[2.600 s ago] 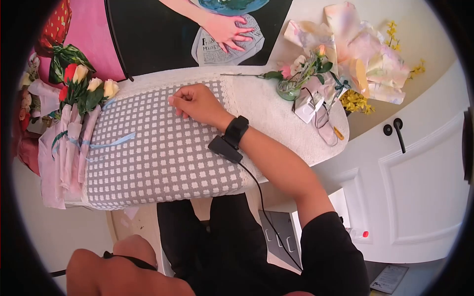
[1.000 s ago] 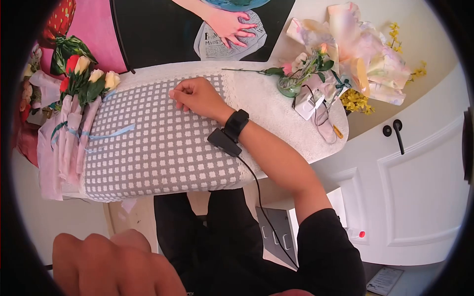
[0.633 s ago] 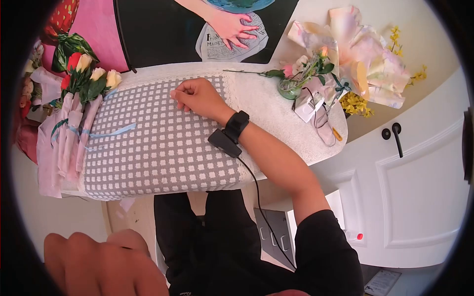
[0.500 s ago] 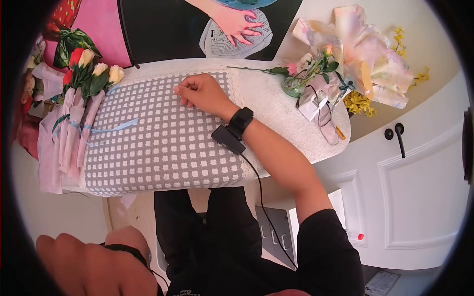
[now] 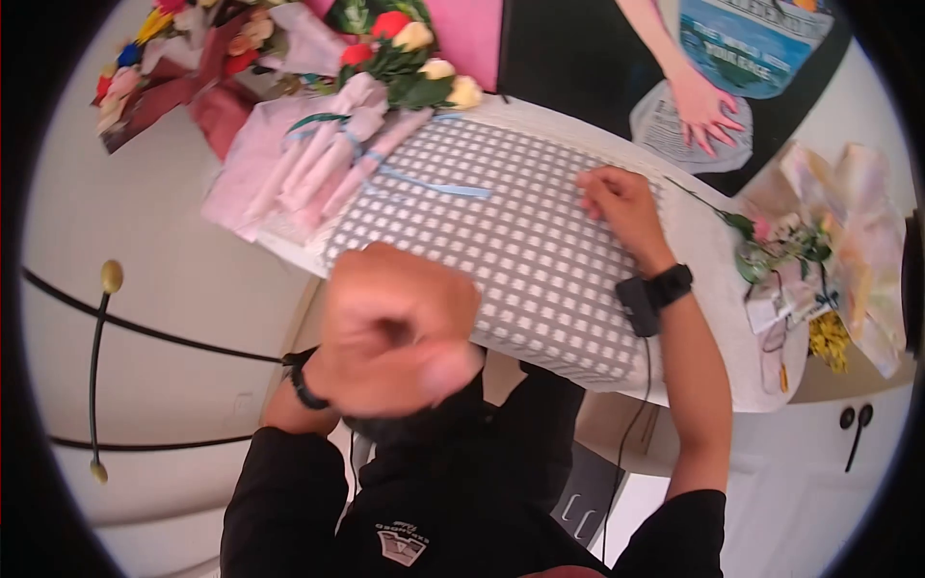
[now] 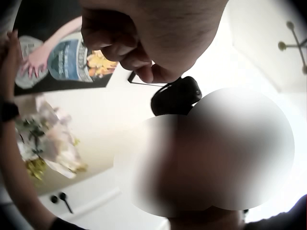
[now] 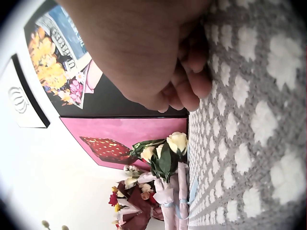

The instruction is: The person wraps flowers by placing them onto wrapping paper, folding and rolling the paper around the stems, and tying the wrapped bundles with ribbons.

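My left hand (image 5: 400,328) is raised close to the head camera, blurred, in front of the near edge of the grey-and-white checked cloth (image 5: 511,231). Its fingers are curled, with nothing visible in them; the left wrist view shows the same curled hand (image 6: 153,38). My right hand (image 5: 624,214) rests on the far right part of the cloth, fingers loosely bent and holding nothing. In the right wrist view that hand (image 7: 134,52) touches the checked weave (image 7: 264,122). Pink-wrapped roses (image 5: 313,178) and a light blue ribbon (image 5: 438,186) lie left of it.
On the right of the white table (image 5: 713,328) are a glass vase (image 5: 753,262) with flowers, a white box and crumpled floral paper (image 5: 858,250). Paintings stand behind. Bouquets (image 5: 212,67) stand at the upper left. A cable hangs from the right wrist camera.
The head view has swung, so the table appears farther right and tilted. My left hand has come up from the lower left to the table's near edge. My right hand stays on the cloth.
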Demonstrator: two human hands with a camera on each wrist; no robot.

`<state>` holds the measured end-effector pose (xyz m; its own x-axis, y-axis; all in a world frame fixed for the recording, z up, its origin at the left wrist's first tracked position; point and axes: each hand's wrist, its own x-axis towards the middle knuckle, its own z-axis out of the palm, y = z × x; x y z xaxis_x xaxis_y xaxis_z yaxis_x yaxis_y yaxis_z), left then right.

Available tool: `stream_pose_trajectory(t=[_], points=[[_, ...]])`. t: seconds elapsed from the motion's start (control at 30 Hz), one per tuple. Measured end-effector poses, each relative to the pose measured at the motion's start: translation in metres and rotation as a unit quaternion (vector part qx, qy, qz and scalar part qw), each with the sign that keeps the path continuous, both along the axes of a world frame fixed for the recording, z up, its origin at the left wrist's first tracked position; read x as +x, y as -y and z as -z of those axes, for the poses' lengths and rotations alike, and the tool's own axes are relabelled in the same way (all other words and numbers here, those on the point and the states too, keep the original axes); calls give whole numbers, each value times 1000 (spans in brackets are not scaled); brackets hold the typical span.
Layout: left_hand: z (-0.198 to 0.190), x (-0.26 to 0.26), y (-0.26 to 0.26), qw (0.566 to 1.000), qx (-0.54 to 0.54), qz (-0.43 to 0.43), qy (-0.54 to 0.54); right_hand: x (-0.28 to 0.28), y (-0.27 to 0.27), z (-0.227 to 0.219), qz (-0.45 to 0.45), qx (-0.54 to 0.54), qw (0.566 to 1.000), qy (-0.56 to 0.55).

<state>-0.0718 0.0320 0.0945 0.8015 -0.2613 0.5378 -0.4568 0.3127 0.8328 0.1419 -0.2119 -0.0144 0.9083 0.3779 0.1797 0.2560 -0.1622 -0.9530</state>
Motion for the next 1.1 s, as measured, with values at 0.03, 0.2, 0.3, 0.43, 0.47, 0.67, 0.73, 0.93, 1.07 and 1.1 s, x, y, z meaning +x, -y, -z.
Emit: stream_pose_trajectory(t=[0.03, 0.2, 0.3, 0.43, 0.47, 0.67, 0.73, 0.93, 1.07, 1.1], points=[[8, 5, -8, 990, 116, -79, 25, 0, 0, 0, -12, 7, 1000, -3], [26, 28, -48, 905, 339, -254, -27, -4, -1, -8, 5, -25, 1000, -9], [30, 56, -93, 816, 394, -422, 16, -6, -1, -8, 3, -32, 999, -6], [37, 91, -172, 696, 472, -540, -13, -4, -1, -9, 8, -33, 999, -7], [38, 97, -179, 694, 472, -544, -11, -4, -1, -11, 5, -31, 1000, -4], [51, 110, -189, 592, 571, -562, -94, -4, 0, -12, 10, -29, 1000, 1], [55, 112, -192, 611, 566, -546, -91, -4, -1, -10, 11, -36, 999, -1], [40, 104, -180, 640, 439, -631, -5, -4, 0, -7, 5, -11, 1000, 1], [23, 106, -134, 829, 190, -522, 68, -6, -1, -6, 7, -20, 1000, -1], [27, 113, -123, 853, 169, -489, 68, -5, -1, -5, 7, -11, 1000, -1]])
